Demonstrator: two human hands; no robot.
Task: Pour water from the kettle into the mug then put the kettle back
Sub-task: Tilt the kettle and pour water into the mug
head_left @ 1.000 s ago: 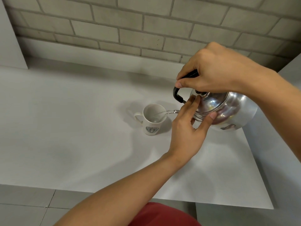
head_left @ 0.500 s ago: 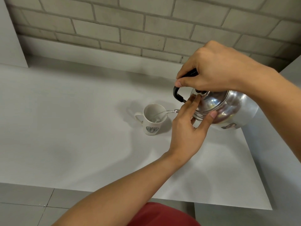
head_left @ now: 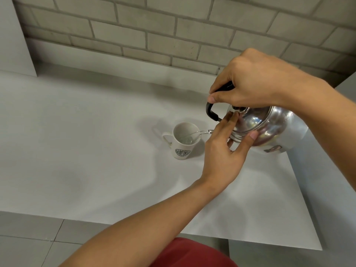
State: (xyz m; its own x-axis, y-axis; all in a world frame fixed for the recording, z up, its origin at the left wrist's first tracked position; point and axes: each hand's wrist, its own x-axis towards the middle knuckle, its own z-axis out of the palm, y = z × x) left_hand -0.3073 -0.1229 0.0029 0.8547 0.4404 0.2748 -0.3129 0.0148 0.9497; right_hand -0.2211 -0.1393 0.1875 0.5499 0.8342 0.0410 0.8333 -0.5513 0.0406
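A shiny steel kettle (head_left: 273, 130) hangs tilted to the left above the white table, held by its black handle (head_left: 211, 111) in my right hand (head_left: 250, 81). My left hand (head_left: 223, 151) presses its fingertips and thumb against the kettle's lid (head_left: 248, 120), fingers spread. A thin stream of water (head_left: 194, 134) runs from the spout into a white mug (head_left: 183, 141) with a green round logo. The mug stands upright on the table, its handle pointing left, just left of my left hand. The spout itself is mostly hidden behind my left hand.
The white table (head_left: 77, 151) runs to a brick wall (head_left: 154, 31) at the back. Its front edge and right corner are near me, with grey floor tiles (head_left: 28, 243) below. A white panel (head_left: 11, 35) stands at the far left. Red clothing (head_left: 192, 253) shows at the bottom.
Almost nothing has shifted. Both hands hold the same pose on the kettle, and water keeps flowing into the mug.
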